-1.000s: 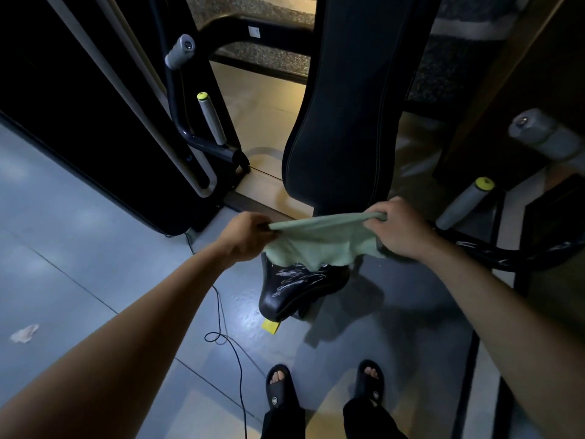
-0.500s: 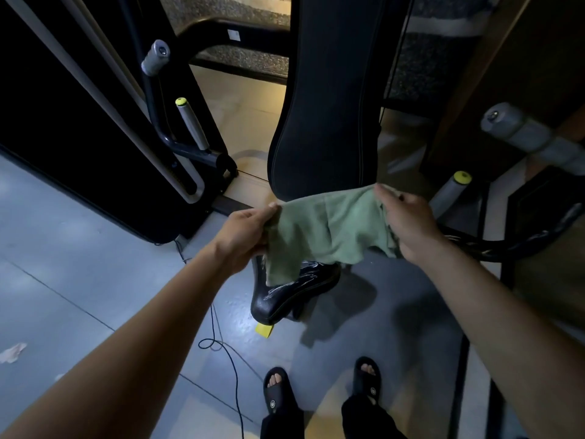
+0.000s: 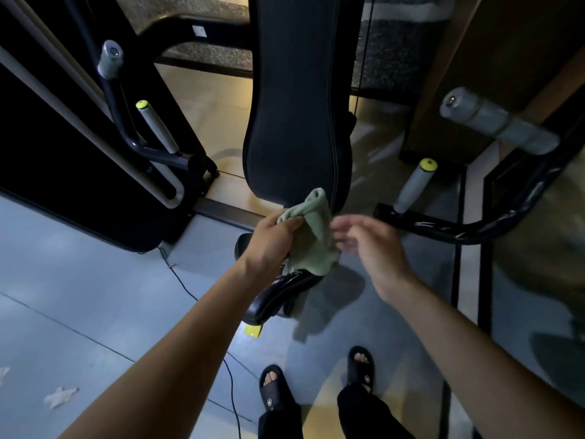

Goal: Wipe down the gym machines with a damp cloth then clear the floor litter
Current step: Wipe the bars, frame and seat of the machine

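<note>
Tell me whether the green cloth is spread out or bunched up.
Bunched up. The green cloth hangs gathered from the left hand; the open right hand isn't holding it.

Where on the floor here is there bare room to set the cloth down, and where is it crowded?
Bare grey floor lies left of the cable, between the dark machine base and the paper scraps. Crowded: around the seat, where the left hand holds the cloth, the open right hand is beside it, and the handle bar juts in.

right hand [image 3: 376,248] fingers [image 3: 343,229] motion-blurred, seat [image 3: 285,296] partly hidden behind cloth [image 3: 311,242]
</note>
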